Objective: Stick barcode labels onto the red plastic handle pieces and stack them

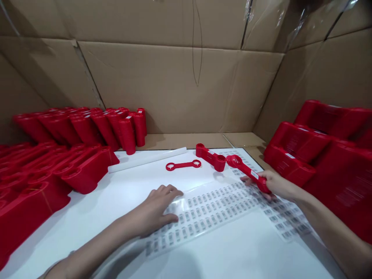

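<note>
My left hand rests with its fingers apart on the left part of a clear sheet of small printed labels. In my right hand is a red dumbbell-shaped piece with a white label on its bar, held by its near end above more label sheets. Just left of that piece, a short stack of red pieces stands on the white table. A single flat red piece with a ring at each end lies further left.
A white roll lies behind the flat piece. Many stacked red pieces fill the left side. More red stacks stand at the right. Cardboard walls enclose the white table.
</note>
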Demonstrator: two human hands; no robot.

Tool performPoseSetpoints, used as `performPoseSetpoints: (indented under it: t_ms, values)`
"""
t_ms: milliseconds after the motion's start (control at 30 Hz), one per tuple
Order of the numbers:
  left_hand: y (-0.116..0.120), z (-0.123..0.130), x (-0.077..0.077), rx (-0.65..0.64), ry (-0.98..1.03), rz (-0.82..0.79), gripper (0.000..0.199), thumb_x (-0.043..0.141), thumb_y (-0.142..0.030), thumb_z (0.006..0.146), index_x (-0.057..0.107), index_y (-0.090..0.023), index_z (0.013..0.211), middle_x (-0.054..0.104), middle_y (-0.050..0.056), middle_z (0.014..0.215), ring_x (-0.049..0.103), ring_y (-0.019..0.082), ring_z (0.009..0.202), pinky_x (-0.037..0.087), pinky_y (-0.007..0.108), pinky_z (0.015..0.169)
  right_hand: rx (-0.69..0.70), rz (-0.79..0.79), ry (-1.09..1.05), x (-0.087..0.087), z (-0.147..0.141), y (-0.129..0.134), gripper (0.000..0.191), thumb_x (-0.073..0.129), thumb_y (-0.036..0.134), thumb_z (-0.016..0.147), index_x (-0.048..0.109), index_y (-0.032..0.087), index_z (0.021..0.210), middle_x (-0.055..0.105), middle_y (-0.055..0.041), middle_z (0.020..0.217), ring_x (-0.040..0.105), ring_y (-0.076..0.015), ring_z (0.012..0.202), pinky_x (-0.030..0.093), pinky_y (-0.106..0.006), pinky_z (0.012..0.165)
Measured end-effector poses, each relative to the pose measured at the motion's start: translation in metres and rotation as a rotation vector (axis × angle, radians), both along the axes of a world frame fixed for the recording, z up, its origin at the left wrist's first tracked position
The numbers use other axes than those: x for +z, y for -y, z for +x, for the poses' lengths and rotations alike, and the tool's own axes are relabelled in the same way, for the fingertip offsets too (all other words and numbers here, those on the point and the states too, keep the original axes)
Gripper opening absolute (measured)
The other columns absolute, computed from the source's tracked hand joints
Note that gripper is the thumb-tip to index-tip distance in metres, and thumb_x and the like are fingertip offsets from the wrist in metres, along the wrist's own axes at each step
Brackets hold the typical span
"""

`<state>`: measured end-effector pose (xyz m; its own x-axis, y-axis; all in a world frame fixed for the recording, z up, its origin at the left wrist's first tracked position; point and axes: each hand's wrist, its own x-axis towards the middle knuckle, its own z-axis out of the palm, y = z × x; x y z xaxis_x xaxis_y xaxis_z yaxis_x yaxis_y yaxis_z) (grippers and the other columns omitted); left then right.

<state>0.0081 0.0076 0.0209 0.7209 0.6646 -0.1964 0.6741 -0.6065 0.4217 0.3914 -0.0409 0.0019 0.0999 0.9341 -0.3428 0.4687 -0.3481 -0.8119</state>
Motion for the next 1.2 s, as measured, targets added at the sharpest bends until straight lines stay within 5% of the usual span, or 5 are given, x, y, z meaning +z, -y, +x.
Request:
performPoseSetpoints:
  t_ms: [167,467,833,967,1200]
  values:
    - [-0.011,-0.006,0.006,0.06,-0.038,0.054,0.064,0.049,-0.026,0.079,0.029,-0.023,0.139,0.033,0.009,0.143,0.03,0.029,0.131,0.028,0.046,0.107,-0.01,-0.062,-0.052,-0.007,-0.019,-0.004,0.03,0.049,0.023,0.069,0.07,0.018,0.09,0.068,-0.0068,0.072,0.043,-0.0068,0.034,0.028,-0.02,0.033]
    - [-0.005,0.091,-0.014,-0.27,0.182,0.048,0.069,0.065,-0.045,0.073,0.039,-0.024,0.133,0.047,0.008,0.133,0.039,0.03,0.121,0.033,0.045,0.101,0.173,-0.032,-0.075,0.006,-0.059,-0.013,0.036,0.045,0.021,0.068,0.069,0.014,0.093,0.055,0.0,0.046,0.043,-0.0079,0.033,0.03,-0.019,0.036]
    - [-0.026,0.07,-0.006,-0.171,0.142,-0.036,0.07,0.065,-0.037,0.071,0.036,-0.029,0.134,0.045,0.006,0.128,0.041,0.027,0.117,0.036,0.042,0.098,0.057,-0.062,-0.168,-0.013,-0.049,-0.005,0.043,0.041,0.017,0.064,0.066,0.015,0.099,0.047,0.0029,0.037,0.039,-0.0086,0.031,0.024,-0.018,0.033]
    - [-0.057,0.059,-0.006,0.008,0.153,0.264,0.053,0.053,-0.033,0.081,0.039,-0.024,0.132,0.042,0.01,0.133,0.038,0.028,0.12,0.033,0.044,0.099,0.009,0.005,-0.103,-0.01,-0.057,-0.007,0.043,0.039,0.016,0.065,0.065,0.014,0.1,0.048,0.0034,0.036,0.041,-0.0094,0.031,0.026,-0.018,0.033]
    - [-0.1,0.028,-0.018,0.197,-0.106,0.394,0.031,0.042,-0.023,0.083,0.057,-0.014,0.11,0.059,0.013,0.103,0.056,0.026,0.094,0.042,0.035,0.083,0.258,0.085,-0.114,0.016,-0.081,-0.019,0.036,0.038,0.013,0.064,0.064,0.013,0.088,0.05,0.0046,0.037,0.046,-0.0099,0.032,0.033,-0.018,0.036]
